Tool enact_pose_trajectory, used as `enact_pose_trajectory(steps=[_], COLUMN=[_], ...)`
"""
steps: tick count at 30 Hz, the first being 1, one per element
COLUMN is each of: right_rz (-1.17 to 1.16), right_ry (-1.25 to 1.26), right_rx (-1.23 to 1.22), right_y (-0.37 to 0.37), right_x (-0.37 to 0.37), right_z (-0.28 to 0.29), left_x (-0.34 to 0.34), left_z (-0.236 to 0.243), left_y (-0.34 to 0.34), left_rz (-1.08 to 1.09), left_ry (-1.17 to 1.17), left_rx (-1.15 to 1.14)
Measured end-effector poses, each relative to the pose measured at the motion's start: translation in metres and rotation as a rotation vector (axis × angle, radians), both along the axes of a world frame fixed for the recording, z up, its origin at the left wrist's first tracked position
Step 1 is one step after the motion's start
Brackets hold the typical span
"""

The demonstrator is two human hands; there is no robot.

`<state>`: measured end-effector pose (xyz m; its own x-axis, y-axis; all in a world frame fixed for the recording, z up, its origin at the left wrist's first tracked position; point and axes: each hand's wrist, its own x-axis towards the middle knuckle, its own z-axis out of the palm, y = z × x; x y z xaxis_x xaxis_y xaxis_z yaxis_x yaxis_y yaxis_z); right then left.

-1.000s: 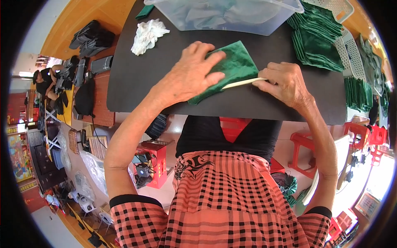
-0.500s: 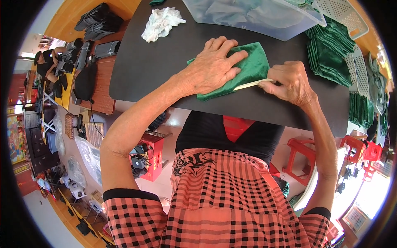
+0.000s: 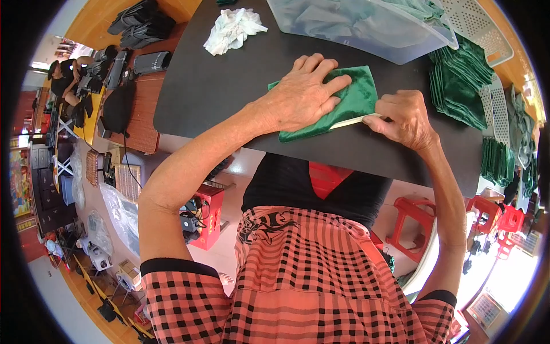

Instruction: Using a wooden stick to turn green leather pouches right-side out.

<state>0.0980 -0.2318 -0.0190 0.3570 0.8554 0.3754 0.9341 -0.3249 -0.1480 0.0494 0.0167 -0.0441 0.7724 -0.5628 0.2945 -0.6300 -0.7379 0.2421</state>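
Note:
A green velvet piece lies on the dark tabletop near its front edge. My left hand rests flat over its left part, fingers apart and slightly bent. At the lower right edge of the fabric my right hand has its fingers curled round the end of a slim cream stick, whose length runs along that edge; whether it is inside or under the fabric I cannot tell.
A translucent bin of cloth stands behind; crumpled white cloth lies back left. Stacked green pieces and perforated baskets line the right. A side table and a seated person are left, red stools lower right.
The view has swung, so the table's contents appear further right. Both hands and the fabric have shifted slightly right in the picture; my right hand keeps its grip on the stick.

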Motion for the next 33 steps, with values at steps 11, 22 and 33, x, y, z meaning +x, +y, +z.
enact_pose_trajectory(steps=[11, 22, 33], right_rz=[-0.010, -0.071, -0.070], right_ry=[-0.032, -0.014, 0.007], right_rx=[0.002, 0.023, 0.022], right_y=[0.002, 0.003, 0.001], right_x=[-0.002, -0.009, -0.012], right_z=[0.000, -0.002, -0.002], left_x=[0.001, 0.000, 0.000], left_z=[0.000, 0.002, -0.003], left_y=[0.000, -0.002, 0.000], left_rz=[-0.008, 0.018, 0.008], left_ry=[-0.018, -0.007, -0.067], left_rx=[0.006, -0.017, -0.034])
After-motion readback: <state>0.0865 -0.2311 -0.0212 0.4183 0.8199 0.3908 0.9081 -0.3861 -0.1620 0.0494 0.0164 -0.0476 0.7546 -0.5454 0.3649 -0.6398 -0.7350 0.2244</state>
